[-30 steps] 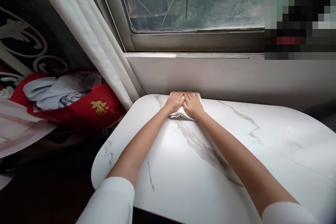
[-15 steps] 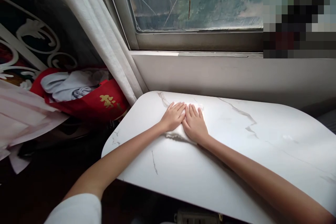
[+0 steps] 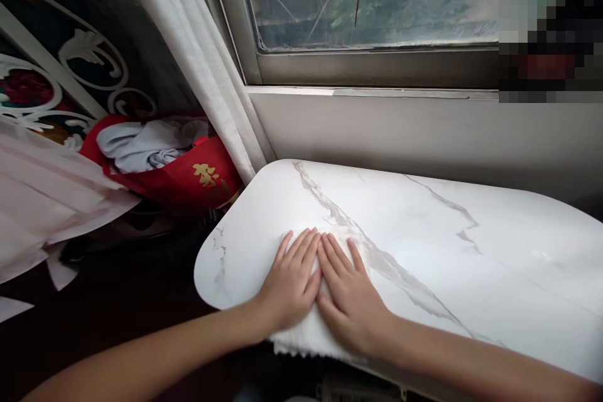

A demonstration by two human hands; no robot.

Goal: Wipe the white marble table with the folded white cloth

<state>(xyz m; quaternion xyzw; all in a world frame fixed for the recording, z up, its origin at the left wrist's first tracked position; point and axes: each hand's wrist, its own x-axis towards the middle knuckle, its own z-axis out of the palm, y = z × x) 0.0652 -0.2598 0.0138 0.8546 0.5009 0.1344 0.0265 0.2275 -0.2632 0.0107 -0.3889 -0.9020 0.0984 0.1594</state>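
Note:
Both my hands lie flat, side by side, on a white cloth spread over the white marble-patterned table. My left hand presses down with fingers stretched out, its fingertips close to those of the other hand. Beside it my right hand also rests palm down, fingers extended and the outer one apart. The cloth's fringed lower edge hangs at the table's near edge. Most of the cloth is covered by my hands.
A red bag holding pale grey clothes stands left of the table. A white curtain hangs beside the window. Pale pink fabric drapes at far left, below a metal frame with white scrolls.
Both hands and the cloth have slid towards me, from the far part of the table to its near edge. The view has shifted slightly to the left.

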